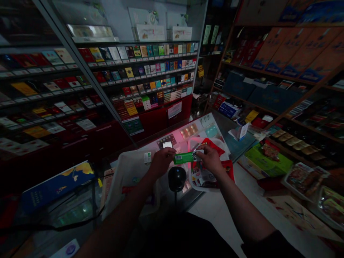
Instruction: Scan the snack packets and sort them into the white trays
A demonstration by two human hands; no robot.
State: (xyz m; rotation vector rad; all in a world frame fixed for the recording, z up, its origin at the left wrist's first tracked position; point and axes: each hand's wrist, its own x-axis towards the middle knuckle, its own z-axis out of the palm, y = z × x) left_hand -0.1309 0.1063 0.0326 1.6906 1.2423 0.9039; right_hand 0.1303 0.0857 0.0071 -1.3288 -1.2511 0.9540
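Observation:
A narrow green packet (183,157) with a barcode label stretches level between both hands. My left hand (162,162) pinches its left end, and my right hand (210,157) grips its right end. Just below the packet stands a black scanner (176,178) with a small blue light. Under my right hand is a white basket (191,182) holding red packets (213,146) and other packaged goods. A larger white bin (118,179) sits below my left forearm, with a few small items in it. Behind my left fingers lies a white phone-like object (167,144).
The glass counter (166,138) runs under the baskets. Cabinet shelves (145,57) with rows of small boxes stand behind it. Cartons fill the wooden shelving (271,75) on the right. A blue box (56,186) lies at left; a green box (264,161) is at right.

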